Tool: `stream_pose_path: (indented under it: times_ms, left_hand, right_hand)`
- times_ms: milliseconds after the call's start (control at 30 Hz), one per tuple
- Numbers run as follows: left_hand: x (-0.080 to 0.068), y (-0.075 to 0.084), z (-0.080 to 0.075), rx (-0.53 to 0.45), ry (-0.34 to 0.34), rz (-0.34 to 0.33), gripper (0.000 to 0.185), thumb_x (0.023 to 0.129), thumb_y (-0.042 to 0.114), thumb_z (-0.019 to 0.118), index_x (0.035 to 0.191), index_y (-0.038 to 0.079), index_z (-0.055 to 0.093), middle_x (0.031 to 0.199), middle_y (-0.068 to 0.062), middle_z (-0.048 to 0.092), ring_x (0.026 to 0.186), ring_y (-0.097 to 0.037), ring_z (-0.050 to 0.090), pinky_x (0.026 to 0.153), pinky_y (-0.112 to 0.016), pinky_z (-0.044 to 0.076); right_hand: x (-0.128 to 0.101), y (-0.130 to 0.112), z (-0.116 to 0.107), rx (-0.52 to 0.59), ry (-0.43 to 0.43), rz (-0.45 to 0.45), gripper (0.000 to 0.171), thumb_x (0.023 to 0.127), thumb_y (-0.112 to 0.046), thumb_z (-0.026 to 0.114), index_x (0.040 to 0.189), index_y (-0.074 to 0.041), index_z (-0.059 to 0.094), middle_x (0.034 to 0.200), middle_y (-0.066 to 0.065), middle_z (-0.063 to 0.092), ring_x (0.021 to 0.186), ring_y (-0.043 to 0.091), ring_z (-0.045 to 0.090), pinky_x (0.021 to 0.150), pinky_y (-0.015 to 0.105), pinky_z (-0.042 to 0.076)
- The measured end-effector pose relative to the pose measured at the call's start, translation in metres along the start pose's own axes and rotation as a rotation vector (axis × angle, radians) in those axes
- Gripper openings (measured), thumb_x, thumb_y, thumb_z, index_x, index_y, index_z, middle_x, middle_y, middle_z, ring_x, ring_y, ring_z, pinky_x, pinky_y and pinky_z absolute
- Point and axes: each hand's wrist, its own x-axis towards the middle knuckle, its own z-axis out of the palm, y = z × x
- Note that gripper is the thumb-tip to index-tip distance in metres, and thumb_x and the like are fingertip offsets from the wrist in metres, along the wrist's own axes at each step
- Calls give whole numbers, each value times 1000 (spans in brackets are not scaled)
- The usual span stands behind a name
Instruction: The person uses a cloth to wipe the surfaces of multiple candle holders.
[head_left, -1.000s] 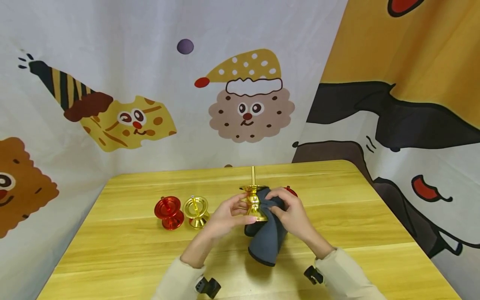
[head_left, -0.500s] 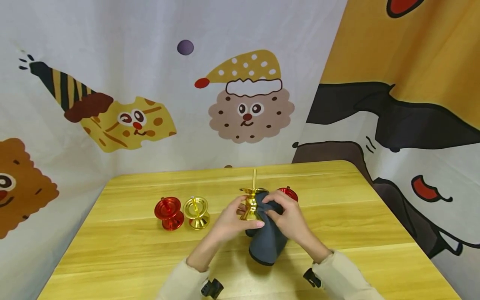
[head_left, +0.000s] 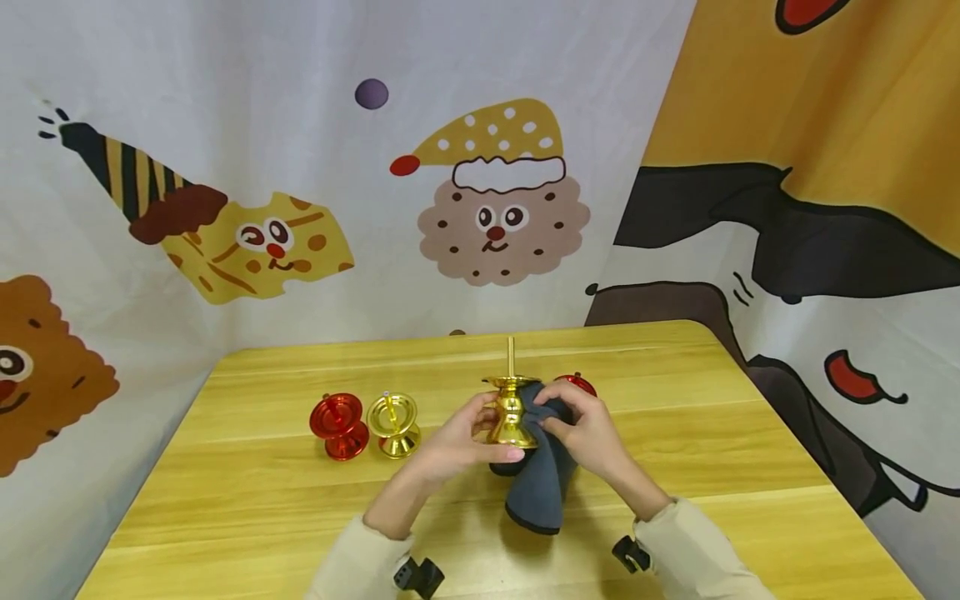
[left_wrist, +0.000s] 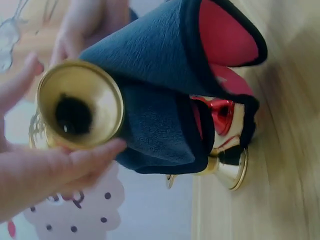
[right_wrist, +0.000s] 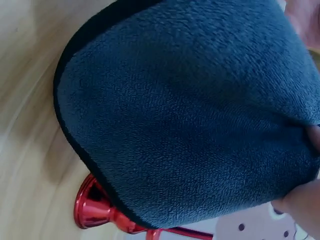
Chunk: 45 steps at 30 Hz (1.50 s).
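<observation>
My left hand (head_left: 461, 440) holds a shiny gold candlestick (head_left: 512, 427) upright above the table, its thin rod pointing up and the thumb near the foot. In the left wrist view the hollow underside of the candlestick's base (left_wrist: 106, 95) faces the camera. A dark grey-blue cloth (head_left: 536, 498) with black edging hangs from my right hand (head_left: 588, 429), which pinches it between thumb and fingers against the candlestick's right side. Pinkish-red lining (left_wrist: 227, 35) shows inside the cloth's folds.
A red candlestick (head_left: 339, 427) and a smaller gold candlestick (head_left: 394, 427) stand on the left of the wooden table (head_left: 247, 500). Behind the cloth stand another red candlestick (head_left: 577, 383) and a gold one (left_wrist: 232, 167), both partly hidden. A cartoon-print curtain (head_left: 300, 150) hangs behind.
The candlestick has shifted slightly to the right and down in the left hand's hold. The right hand's fingers have moved along its side with the cloth, whose hanging end has swung a little right.
</observation>
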Motion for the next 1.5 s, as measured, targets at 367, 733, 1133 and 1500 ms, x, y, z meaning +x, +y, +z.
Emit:
stream_pose_path:
  times_ms: [367, 733, 1133, 1500]
  left_hand:
    - [0, -2, -3, -46, 19, 25, 85, 77, 3, 72, 142, -1, 18, 116, -16, 49, 108, -26, 47, 85, -34, 46]
    - [-1, -1, -6, -76, 21, 32, 67, 85, 21, 66, 138, 2, 30, 123, -20, 50, 113, -31, 48, 94, -43, 43]
    - [4, 12, -7, -299, 323, -13, 29, 96, 21, 48, 93, -7, 58, 80, -5, 54, 76, -18, 52, 71, -25, 46]
    - [-5, 23, -29, -284, 377, 6, 23, 94, 2, 45, 104, -17, 53, 86, -12, 58, 73, -16, 57, 73, -26, 52]
  right_hand:
    - [-1, 0, 1, -12, 11, -60, 32, 70, 23, 62, 91, -2, 61, 94, 11, 60, 82, 20, 56, 66, 26, 52]
    - [-3, 1, -3, 36, -1, -82, 35, 69, 24, 61, 90, -5, 63, 103, 11, 59, 97, 17, 53, 71, 24, 53]
    - [-4, -4, 3, -111, -11, -197, 38, 61, 28, 63, 82, -4, 64, 97, 14, 62, 91, 27, 57, 75, 31, 52]
    - [7, -16, -26, -50, 14, -145, 33, 70, 23, 63, 90, -4, 65, 99, 12, 62, 94, 17, 57, 73, 24, 53]
